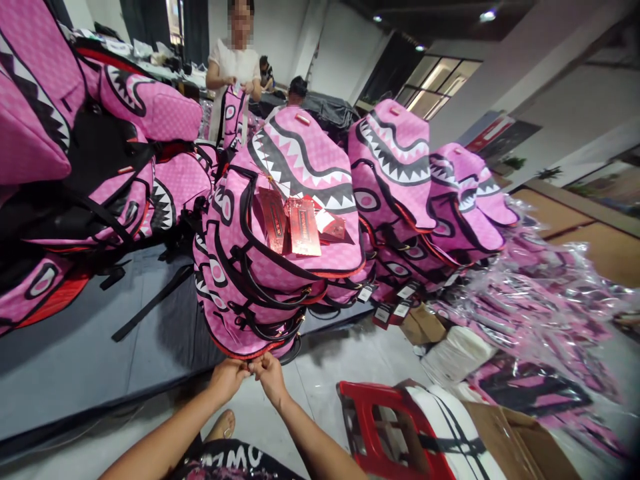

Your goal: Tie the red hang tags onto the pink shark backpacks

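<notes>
My left hand point(230, 379) and my right hand point(271, 377) meet just under the front edge of a stack of pink backpacks. Both have fingers pinched together, and whatever lies between them is too small or hidden to make out. Right above them is the red-trimmed edge of the lowest backpack point(235, 339). The top backpack point(305, 230) bears a black-and-white shark-teeth print, with several red hang tags point(304, 227) lying on it. Black carry handles point(280, 332) stick out from the stack's near side.
More pink backpacks point(393, 163) stand to the right and left on the grey-covered table point(135, 313). Plastic-wrapped pink goods point(540, 293) are heaped at right, near a red stool point(373, 420) and a cardboard box point(520, 433). Across the table a person point(225, 63) holds a pink piece.
</notes>
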A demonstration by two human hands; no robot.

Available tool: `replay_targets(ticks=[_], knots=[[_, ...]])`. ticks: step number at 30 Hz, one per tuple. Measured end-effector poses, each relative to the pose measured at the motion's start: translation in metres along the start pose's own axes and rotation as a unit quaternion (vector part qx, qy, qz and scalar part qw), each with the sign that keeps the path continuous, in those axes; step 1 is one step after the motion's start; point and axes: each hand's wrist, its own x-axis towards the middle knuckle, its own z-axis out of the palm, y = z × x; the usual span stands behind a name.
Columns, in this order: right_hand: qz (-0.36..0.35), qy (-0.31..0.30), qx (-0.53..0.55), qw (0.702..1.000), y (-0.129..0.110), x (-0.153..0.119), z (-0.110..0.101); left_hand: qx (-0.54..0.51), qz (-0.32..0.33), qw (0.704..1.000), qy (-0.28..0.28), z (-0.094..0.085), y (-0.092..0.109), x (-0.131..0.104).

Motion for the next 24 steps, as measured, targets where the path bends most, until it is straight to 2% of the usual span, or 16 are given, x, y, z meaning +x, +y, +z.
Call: replay_targets(ticks=[3, 9, 11, 13, 15, 17, 18, 19, 20, 21, 22, 23, 24], knots=[[-0.001, 0.007, -0.008, 1.0, -0.003, -0.001, 0.0, -0.003, 0.011, 1.0, -0.014, -0.002, 0.001, 0.0], [-0.01, 0.001, -0.039, 0.999, -0.009, -0.007, 0.003, 0.03, 0.025, 0.999, 0.004, 0.004, 0.013, -0.001], [-0.02, -0.013, -0.056, 0.998, -0.021, -0.016, -0.008, 0.033, 0.025, 0.999, 0.009, 0.002, 0.016, -0.01], [-0.051, -0.033, -0.112, 0.992, -0.052, -0.031, -0.035, 0.016, 0.02, 1.0, 0.0, -0.013, 0.019, -0.029], [-0.109, -0.061, -0.238, 0.963, -0.111, -0.048, -0.073, -0.029, 0.021, 0.998, -0.055, -0.052, 0.028, -0.057], [-0.128, -0.083, -0.314, 0.937, -0.196, -0.057, -0.106, -0.089, 0.05, 0.986, -0.134, -0.114, 0.051, -0.085], [-0.16, -0.089, -0.344, 0.921, -0.242, -0.055, -0.116, -0.099, 0.089, 0.986, -0.095, -0.151, 0.069, -0.095], [-0.237, -0.028, -0.385, 0.891, -0.288, -0.047, -0.12, -0.086, 0.16, 0.983, -0.003, -0.19, 0.091, -0.1], [-0.331, 0.048, -0.42, 0.844, -0.331, -0.032, -0.115, -0.051, 0.217, 0.965, 0.135, -0.227, 0.116, -0.099], [-0.405, 0.107, -0.441, 0.794, -0.369, -0.012, -0.105, -0.003, 0.254, 0.926, 0.278, -0.261, 0.143, -0.091], [-0.453, 0.131, -0.453, 0.756, -0.399, 0.011, -0.088, 0.052, 0.283, 0.881, 0.375, -0.291, 0.17, -0.078], [-0.482, 0.133, -0.469, 0.728, -0.423, 0.036, -0.067, 0.11, 0.316, 0.841, 0.425, -0.314, 0.196, -0.061], [-0.486, 0.13, -0.495, 0.709, -0.441, 0.06, -0.045, 0.167, 0.348, 0.809, 0.443, -0.332, 0.219, -0.041]])
